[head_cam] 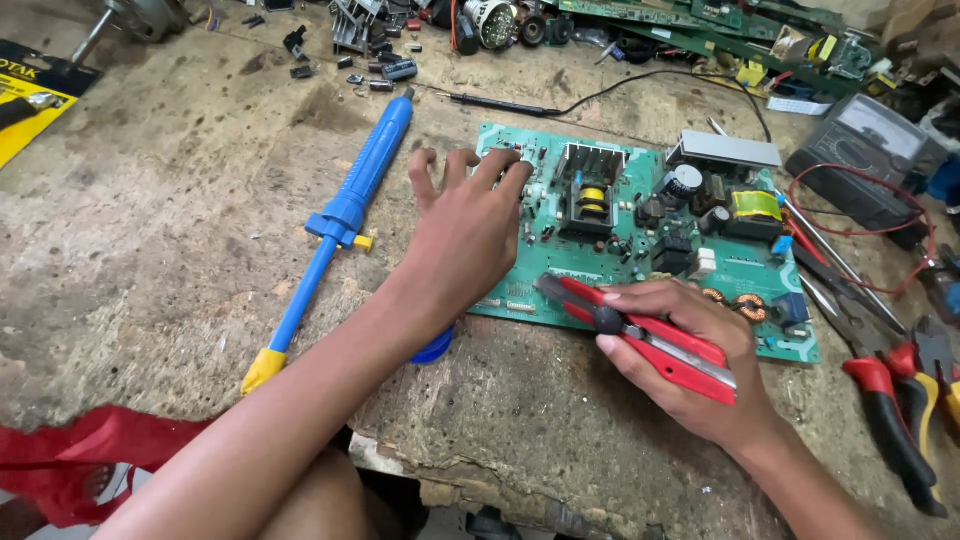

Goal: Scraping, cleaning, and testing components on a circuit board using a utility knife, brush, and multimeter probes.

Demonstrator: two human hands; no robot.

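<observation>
A green circuit board [640, 235] with capacitors, coils and a heat sink lies flat on the worn wooden workbench [170, 230]. My left hand [465, 235] rests on the board's left end, fingers spread over its top corner. My right hand [690, 365] grips a red utility knife [640, 335], whose tip sits over the board's near edge. A small blue round object [437, 348] peeks out beneath my left wrist.
A blue and yellow desoldering pump [335, 230] lies left of the board. Red-handled pliers [890, 410] and a multimeter [865, 150] with red lead sit at right. Loose parts and other boards crowd the bench's far edge. Red cloth [90, 465] lies at bottom left.
</observation>
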